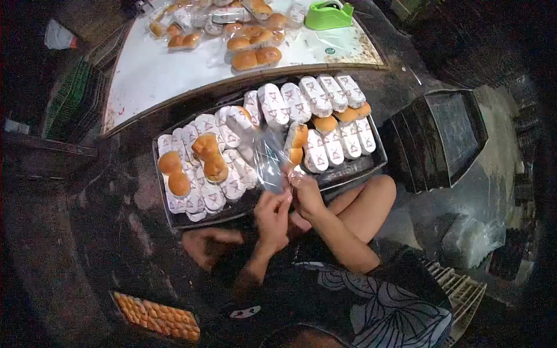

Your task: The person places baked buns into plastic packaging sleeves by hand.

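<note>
Both hands pinch the near end of a clear plastic bag (268,160), which stretches away from them over the tray. My left hand (271,219) has its fingers closed at the bag's lower edge. Just to its right, my right hand (305,192) grips the bag with bent fingers. Beneath and around lies a dark tray (348,174) with rows of buns in printed white paper (316,151). Some buns show their browned tops, such as a joined pair (174,174) at the left and another bun (297,143) beside the bag.
A white-topped table (151,75) beyond the tray carries bagged buns (255,58) and a green tape dispenser (329,15). Stacked dark trays (435,139) stand at right, near a pile of clear plastic (470,240). Another tray of buns (156,316) is at lower left.
</note>
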Available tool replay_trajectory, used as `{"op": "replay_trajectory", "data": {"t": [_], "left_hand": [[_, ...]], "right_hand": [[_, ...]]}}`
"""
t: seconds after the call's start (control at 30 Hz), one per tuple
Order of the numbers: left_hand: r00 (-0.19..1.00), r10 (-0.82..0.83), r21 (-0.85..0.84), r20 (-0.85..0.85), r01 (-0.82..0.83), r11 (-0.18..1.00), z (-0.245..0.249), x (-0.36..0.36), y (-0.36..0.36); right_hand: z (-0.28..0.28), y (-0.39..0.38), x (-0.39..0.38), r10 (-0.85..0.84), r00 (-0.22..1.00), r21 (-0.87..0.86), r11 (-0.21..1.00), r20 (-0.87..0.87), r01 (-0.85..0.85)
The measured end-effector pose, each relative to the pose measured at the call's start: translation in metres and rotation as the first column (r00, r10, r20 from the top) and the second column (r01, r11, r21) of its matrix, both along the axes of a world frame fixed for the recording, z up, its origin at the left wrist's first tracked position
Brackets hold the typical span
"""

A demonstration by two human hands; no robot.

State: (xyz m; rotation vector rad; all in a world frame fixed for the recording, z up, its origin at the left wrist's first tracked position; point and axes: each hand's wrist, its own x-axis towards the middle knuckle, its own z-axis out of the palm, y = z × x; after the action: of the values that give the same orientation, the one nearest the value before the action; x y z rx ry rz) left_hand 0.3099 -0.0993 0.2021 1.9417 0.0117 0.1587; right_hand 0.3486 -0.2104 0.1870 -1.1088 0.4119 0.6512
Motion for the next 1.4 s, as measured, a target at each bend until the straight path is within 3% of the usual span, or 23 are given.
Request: {"op": "replay_trajectory", "data": {"t": [0.07, 0.1, 0.17, 0.2, 0.27, 0.3, 0.33, 0.4, 0.43, 0.47, 0.53, 0.57, 0.6, 0.63, 0.67, 0.77, 0.9, 0.97, 1.03, 1.1, 1.13, 1.3, 1.4], "left_hand": [[0.986, 0.116, -0.435, -0.121, -0.158, 0.886, -0.018, 0.004, -0.001], [0.984, 0.124, -0.436, -0.127, -0.168, 0.884, -0.028, 0.009, 0.011], [0.84, -0.314, -0.897, -0.443, -0.417, 0.149, -0.038, 0.018, 0.05], [0.837, -0.31, -0.892, -0.451, -0.423, 0.158, -0.037, 0.02, 0.06], [0.898, 0.111, -0.856, -0.427, -0.44, 0.273, -0.033, 0.026, 0.08], [0.901, 0.115, -0.858, -0.417, -0.432, 0.278, -0.025, 0.031, 0.084], [0.889, 0.194, -0.863, -0.416, -0.453, 0.226, -0.012, 0.033, 0.085], [0.934, 0.172, -0.944, -0.313, -0.326, 0.05, -0.001, 0.03, 0.089], [0.932, 0.183, -0.944, -0.312, -0.326, 0.05, 0.001, 0.029, 0.089], [0.937, 0.187, -0.955, -0.294, -0.295, -0.02, 0.006, 0.031, 0.091], [0.954, 0.217, -0.977, -0.207, -0.19, -0.098, 0.008, 0.032, 0.106], [0.92, 0.296, -0.966, -0.255, -0.231, -0.116, 0.014, 0.033, 0.107], [0.909, 0.351, -0.975, -0.223, -0.209, -0.076, 0.011, 0.033, 0.105], [0.898, 0.393, -0.98, -0.196, -0.198, -0.037, 0.012, 0.033, 0.096], [0.922, 0.363, -0.981, -0.132, -0.175, 0.087, 0.012, 0.029, 0.08], [0.969, 0.246, -0.976, 0.02, -0.035, 0.215, 0.016, 0.026, 0.058], [0.99, 0.138, -0.979, 0.014, -0.015, 0.201, 0.02, 0.03, 0.056], [0.996, 0.086, -0.867, 0.004, -0.04, 0.497, 0.008, 0.022, 0.043], [0.998, 0.065, -0.888, -0.001, -0.031, 0.458, 0.01, 0.018, 0.042], [0.995, -0.077, -0.974, -0.071, -0.052, 0.219, 0.005, 0.011, 0.056], [0.899, -0.373, -0.966, -0.23, -0.258, -0.026, -0.058, 0.007, 0.083], [0.975, -0.195, -0.982, -0.102, -0.067, 0.179, -0.024, 0.001, 0.065], [0.942, -0.306, -0.977, 0.138, 0.078, -0.199, -0.039, 0.009, 0.092]], "right_hand": [[0.008, 0.03, 0.01, -0.652, 0.758, 0.478, 0.672, 0.02, 0.566], [0.001, 0.035, 0.003, -0.646, 0.763, 0.474, 0.677, 0.017, 0.563], [-0.014, 0.042, -0.018, -0.104, 0.968, 0.784, 0.571, -0.228, 0.246], [-0.013, 0.039, -0.022, 0.09, 0.993, 0.719, 0.695, -0.071, -0.012], [-0.042, 0.012, 0.014, 0.434, 0.764, -0.043, 0.88, 0.478, -0.473], [-0.055, -0.005, 0.046, 0.642, 0.441, -0.539, 0.767, 0.627, -0.349], [-0.066, -0.025, 0.078, 0.644, 0.435, -0.541, 0.765, 0.629, -0.351], [-0.087, -0.059, 0.13, 0.961, -0.043, -0.958, 0.277, 0.274, 0.075], [-0.095, -0.063, 0.141, 0.982, -0.183, -0.924, 0.033, -0.041, 0.382], [-0.077, -0.052, 0.136, 0.981, -0.193, -0.921, 0.053, -0.025, 0.386], [-0.036, -0.029, 0.104, 0.931, 0.172, -0.926, 0.272, 0.322, 0.261], [-0.014, -0.014, 0.082, 0.707, 0.456, -0.818, 0.567, 0.541, 0.093], [0.006, 0.001, 0.054, 0.523, 0.522, -0.644, 0.762, 0.674, 0.069], [0.021, 0.013, 0.04, 0.562, 0.327, -0.633, 0.753, 0.76, 0.178], [0.039, 0.025, 0.025, 0.606, 0.347, -0.687, 0.699, 0.716, 0.198], [0.071, 0.039, 0.026, 0.417, 0.746, -0.695, 0.714, 0.52, 0.085], [0.06, 0.04, 0.003, 0.388, 0.804, -0.642, 0.766, 0.45, -0.01], [0.057, 0.043, 0.008, 0.188, 0.814, -0.63, 0.733, 0.55, 0.256], [0.042, 0.048, 0.003, 0.118, 0.786, -0.582, 0.739, 0.607, 0.339], [0.039, 0.049, -0.015, 0.307, 0.821, -0.656, 0.748, 0.482, 0.106], [0.043, 0.049, -0.018, 0.303, 0.847, -0.652, 0.755, 0.437, 0.066], [0.026, 0.056, -0.018, 0.21, 0.873, -0.468, 0.883, 0.441, 0.023], [-0.002, 0.054, -0.049, 0.155, 0.852, -0.186, 0.98, 0.5, -0.069]]}}
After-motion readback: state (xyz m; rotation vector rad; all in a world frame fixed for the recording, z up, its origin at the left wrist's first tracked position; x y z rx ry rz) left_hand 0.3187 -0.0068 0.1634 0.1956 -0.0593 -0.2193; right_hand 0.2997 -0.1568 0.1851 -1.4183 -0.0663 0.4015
